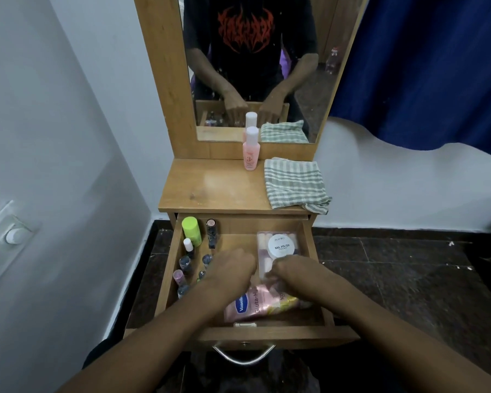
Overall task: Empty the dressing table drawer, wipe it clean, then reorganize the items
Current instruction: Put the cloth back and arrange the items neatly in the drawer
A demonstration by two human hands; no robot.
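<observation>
Where the right hand [294,272] hovers, the pink tube [251,306] lies partly beneath.

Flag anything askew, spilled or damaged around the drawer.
No spill or damage visible. Two minor things: the striped cloth overhangs the right front corner of the tabletop, one end drooping off; the Vaseline tube lies flat and slanted at the front of the drawer, while the small bottles at left stand upright.

Left hand [233,269] lowered, right hand [292,272] close beside
</observation>
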